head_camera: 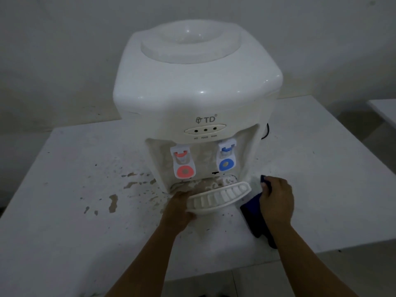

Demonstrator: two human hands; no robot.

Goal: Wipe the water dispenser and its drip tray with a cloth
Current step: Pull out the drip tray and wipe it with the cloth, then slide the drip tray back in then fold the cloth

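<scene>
The dim, soft picture blurs fine detail, and both forearms are cut off at the bottom edge. The left hand (177, 211) has fingers curled round the left end of the white slatted drip tray (220, 197), tilted at the foot of the water dispenser (197, 103). Right of it, the right hand (277, 200) clutches a dark blue cloth (250, 207), its fingertips hidden in the folds, beside the dispenser's lower right corner on the stained white table (64, 189).

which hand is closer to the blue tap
Right. The right hand, holding the blue cloth, sits below and right of the blue tap; the left hand grips the drip tray, farther left.
</scene>
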